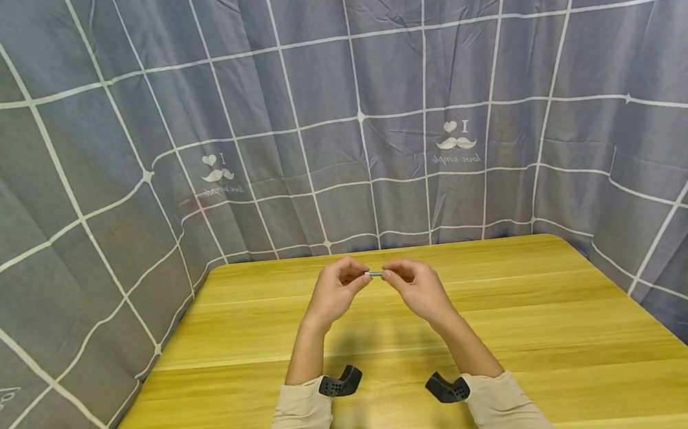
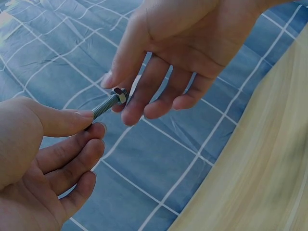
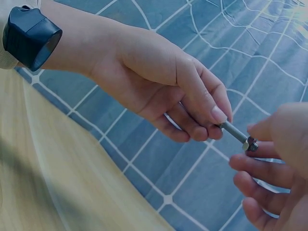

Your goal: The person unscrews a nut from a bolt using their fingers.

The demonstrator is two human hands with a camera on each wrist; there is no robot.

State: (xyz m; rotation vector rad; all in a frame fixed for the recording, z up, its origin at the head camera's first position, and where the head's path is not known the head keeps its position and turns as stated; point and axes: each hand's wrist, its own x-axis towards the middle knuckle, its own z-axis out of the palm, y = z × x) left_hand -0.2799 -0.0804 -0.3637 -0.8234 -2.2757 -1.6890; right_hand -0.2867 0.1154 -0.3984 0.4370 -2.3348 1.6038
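Observation:
A threaded metal bolt (image 2: 105, 107) spans the gap between my two hands above the table. My left hand (image 1: 332, 295) pinches one end of it between thumb and fingertips, and that end is hidden. Around the other end sits a hex nut (image 3: 249, 144), with a short bit of thread showing past it. The thumb and index finger of my right hand (image 1: 418, 290) pinch at this nut, while the other fingers spread loosely below. In the right wrist view, my left hand (image 3: 159, 77) reaches in from the upper left.
Beneath the hands is a yellow wood-grain table (image 1: 240, 362). Grey curtains (image 1: 332, 160) with white grid lines stand close behind and at both sides. Black wrist devices (image 1: 340, 382) sit at the cuffs of both beige sleeves (image 1: 298, 419).

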